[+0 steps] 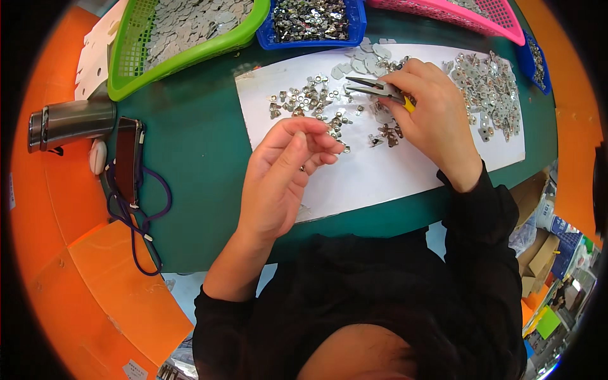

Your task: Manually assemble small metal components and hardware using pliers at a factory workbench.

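My right hand grips needle-nose pliers with a yellow handle; their slim jaws point left and stand apart with nothing visible between them. Nearer to me, my left hand is curled palm up, with a small shiny metal part showing between palm and fingers. Whether more parts lie inside it is hidden. Both hands are over a white sheet. Beyond the left fingers lie loose metal clips. Flat grey metal plates lie beyond the pliers, and a larger heap of assembled-looking pieces spreads at right.
On the green table, a green basket of flat plates, a blue tray of metal parts and a pink basket line the far side. Another blue tray is right. A metal tumbler and corded phone lie left.
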A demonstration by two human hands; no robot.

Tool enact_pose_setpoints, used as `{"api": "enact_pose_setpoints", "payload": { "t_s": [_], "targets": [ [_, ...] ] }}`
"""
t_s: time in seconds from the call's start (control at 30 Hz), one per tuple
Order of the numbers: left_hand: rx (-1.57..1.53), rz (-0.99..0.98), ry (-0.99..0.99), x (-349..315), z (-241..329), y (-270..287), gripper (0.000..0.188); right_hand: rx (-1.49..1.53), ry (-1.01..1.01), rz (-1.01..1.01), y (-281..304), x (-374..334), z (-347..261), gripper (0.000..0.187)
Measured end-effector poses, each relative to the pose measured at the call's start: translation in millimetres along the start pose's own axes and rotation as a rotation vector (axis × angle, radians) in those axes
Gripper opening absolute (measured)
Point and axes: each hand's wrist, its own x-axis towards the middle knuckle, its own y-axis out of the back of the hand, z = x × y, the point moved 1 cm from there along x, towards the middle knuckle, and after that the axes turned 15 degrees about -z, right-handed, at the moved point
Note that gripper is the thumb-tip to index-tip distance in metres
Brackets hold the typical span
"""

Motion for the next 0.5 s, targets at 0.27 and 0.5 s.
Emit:
{"api": "enact_pose_setpoints", "payload": {
  "t_s": [0.27, 0.5],
  "targets": [
    [0.101, -0.006, -0.001, 7.9, -7.9, -6.7, 0.028, -0.019, 0.022, 0.019, 1.9, -0.4, 0.5, 0.021],
    [-0.449, 0.06, -0.002, 14.7, 3.4, -7.1, 0.049, 0.511, 0.189, -0.001, 12.1, -14.1, -34.3, 0.032]
  ]
}}
